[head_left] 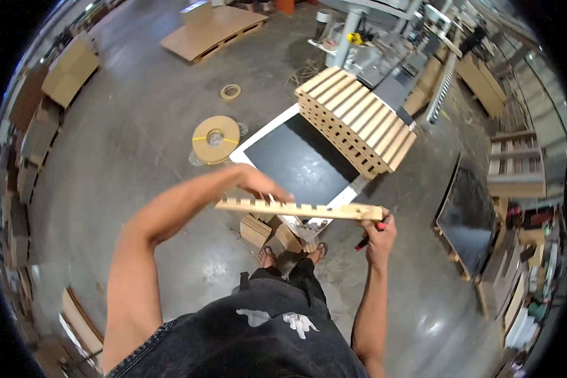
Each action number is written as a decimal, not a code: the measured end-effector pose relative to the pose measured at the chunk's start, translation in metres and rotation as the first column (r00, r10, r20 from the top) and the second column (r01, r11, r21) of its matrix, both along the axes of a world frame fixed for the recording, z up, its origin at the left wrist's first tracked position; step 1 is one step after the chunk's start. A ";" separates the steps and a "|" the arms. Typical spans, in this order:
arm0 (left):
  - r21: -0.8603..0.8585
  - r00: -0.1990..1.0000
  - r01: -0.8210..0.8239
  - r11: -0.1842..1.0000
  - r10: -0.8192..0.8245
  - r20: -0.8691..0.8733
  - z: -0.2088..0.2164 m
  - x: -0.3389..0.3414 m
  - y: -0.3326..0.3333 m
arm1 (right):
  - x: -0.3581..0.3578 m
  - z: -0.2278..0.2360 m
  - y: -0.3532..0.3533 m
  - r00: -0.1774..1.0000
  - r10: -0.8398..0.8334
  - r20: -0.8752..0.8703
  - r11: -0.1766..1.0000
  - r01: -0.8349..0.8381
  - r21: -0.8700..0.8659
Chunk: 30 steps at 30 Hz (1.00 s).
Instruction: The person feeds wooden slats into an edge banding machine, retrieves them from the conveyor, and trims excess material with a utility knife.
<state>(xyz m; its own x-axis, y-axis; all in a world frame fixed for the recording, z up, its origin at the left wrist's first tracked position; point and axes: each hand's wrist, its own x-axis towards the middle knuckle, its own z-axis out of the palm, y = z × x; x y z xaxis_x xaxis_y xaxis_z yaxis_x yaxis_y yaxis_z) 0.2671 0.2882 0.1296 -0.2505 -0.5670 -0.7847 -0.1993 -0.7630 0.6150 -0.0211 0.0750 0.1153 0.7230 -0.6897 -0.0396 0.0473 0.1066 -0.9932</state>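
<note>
A notched pale wooden board is held up level in front of my body, its square notches along the upper edge. My right hand is closed round the board's right end. That hand also has a slim red-and-black tool in it; its kind is not clear. My left hand reaches over the far side of the board, left of its middle. Motion smears the fingers there, and the board partly hides them. Beyond, a stack of similar slatted boards lies across the far right of a white-rimmed table with a dark top.
Wood blocks stand by my feet under the table's near edge. Left of the table lie a large strap roll and a tape roll on the floor. A machine stands at the far right. A dark panel leans to the right.
</note>
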 end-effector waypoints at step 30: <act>-0.629 0.492 0.364 0.687 0.431 0.756 0.006 -0.173 -0.105 | -0.096 0.044 0.062 0.815 -0.163 -0.555 0.807 -0.213 -0.550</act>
<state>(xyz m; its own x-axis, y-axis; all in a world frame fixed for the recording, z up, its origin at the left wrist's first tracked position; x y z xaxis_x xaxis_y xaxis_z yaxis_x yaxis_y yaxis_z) 0.0939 0.1830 0.1358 0.2910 -0.9564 0.0248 -0.8621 -0.2508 0.4403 -0.1174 0.1366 0.1588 0.7154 -0.6971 -0.0465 -0.5185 -0.4852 -0.7041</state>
